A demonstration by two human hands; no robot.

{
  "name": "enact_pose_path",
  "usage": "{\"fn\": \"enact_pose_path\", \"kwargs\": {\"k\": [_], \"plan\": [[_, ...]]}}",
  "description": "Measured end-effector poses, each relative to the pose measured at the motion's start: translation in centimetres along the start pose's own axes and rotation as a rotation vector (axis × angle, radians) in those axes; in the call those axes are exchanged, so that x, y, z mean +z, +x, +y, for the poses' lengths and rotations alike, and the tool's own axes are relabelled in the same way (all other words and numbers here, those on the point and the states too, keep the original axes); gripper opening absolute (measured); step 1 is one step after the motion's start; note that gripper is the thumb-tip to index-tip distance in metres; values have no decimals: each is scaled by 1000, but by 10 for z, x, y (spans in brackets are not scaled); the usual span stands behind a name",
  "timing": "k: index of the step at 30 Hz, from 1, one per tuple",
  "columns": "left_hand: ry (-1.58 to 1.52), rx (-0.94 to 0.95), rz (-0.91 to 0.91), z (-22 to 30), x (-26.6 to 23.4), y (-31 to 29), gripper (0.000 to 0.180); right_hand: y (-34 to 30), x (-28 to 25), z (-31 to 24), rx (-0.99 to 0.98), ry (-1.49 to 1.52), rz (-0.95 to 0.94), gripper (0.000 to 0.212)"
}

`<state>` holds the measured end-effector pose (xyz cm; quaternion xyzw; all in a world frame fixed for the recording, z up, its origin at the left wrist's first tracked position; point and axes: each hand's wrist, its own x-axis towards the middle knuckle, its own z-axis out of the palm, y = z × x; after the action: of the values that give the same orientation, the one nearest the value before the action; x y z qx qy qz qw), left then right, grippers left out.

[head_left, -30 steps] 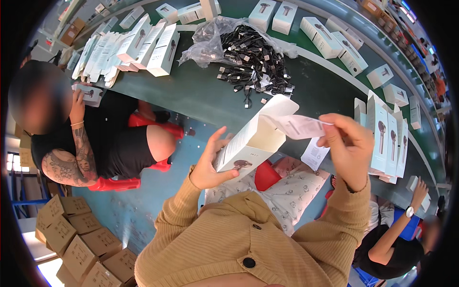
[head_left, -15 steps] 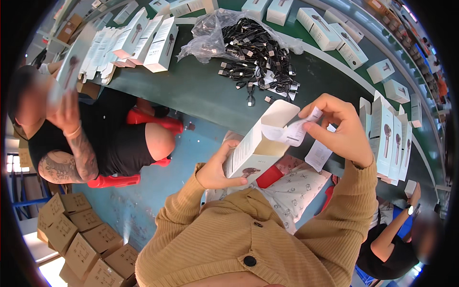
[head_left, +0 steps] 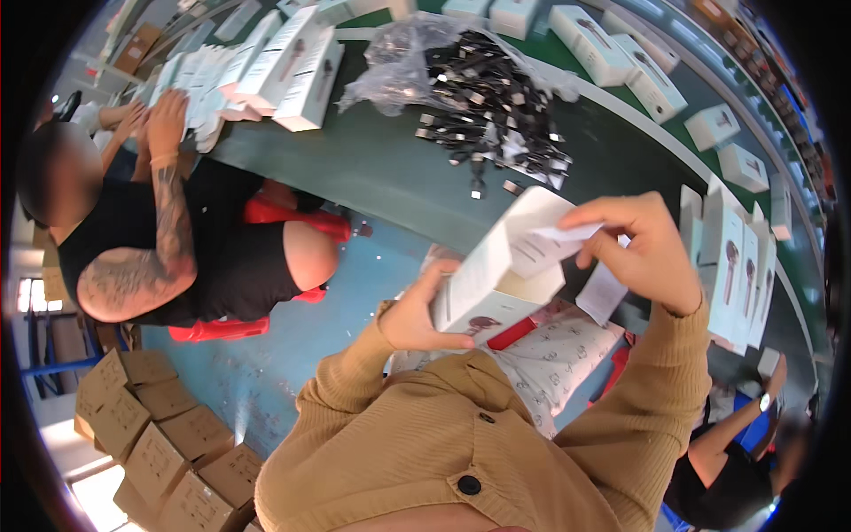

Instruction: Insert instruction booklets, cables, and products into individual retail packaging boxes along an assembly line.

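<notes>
My left hand [head_left: 420,314] is closed round the near left side of a white carton [head_left: 483,279], thumb along its lower face. The carton is tilted, its top flap raised and its mouth open toward the right. Between the thumb and fingers of my right hand [head_left: 640,246] is a folded white leaflet [head_left: 542,248] with fine print, which reaches into the carton's mouth. Another printed paper slip [head_left: 602,293] shows below my right hand, by the table edge. How deep the leaflet goes is partly hidden by the carton's walls.
A heap of black cables [head_left: 496,106] lies on the green table [head_left: 372,146] beside a clear plastic bag [head_left: 390,71]. White cartons [head_left: 732,266] stand at right, more [head_left: 306,93] at far left. Co-workers [head_left: 168,213] sit on both sides; brown boxes [head_left: 160,461] are stacked lower left.
My right hand has pushed the leaflet further into the carton. The carton shifted slightly right in view. The left co-worker's hands came down to the table and no longer hold up a carton.
</notes>
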<state>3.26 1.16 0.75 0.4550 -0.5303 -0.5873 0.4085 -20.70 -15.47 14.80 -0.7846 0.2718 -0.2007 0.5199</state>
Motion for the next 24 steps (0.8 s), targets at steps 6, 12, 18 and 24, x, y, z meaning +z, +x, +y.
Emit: {"fn": "enact_pose_path", "kwargs": {"k": [6, 12, 18, 24], "plan": [[-12, -7, 13, -4, 4, 0, 92, 4, 31, 1, -140, -194, 29, 32], [-206, 74, 68, -19, 1, -11, 96, 24, 27, 69, -105, -495, 438, 33], [-290, 159, 233, -31, -1, -16, 100, 30, 66, 86, 30, -909, 239, 29], [-232, 154, 266, -30, -11, -17, 95, 33, 42, 84, -55, -670, 297, 9]]}}
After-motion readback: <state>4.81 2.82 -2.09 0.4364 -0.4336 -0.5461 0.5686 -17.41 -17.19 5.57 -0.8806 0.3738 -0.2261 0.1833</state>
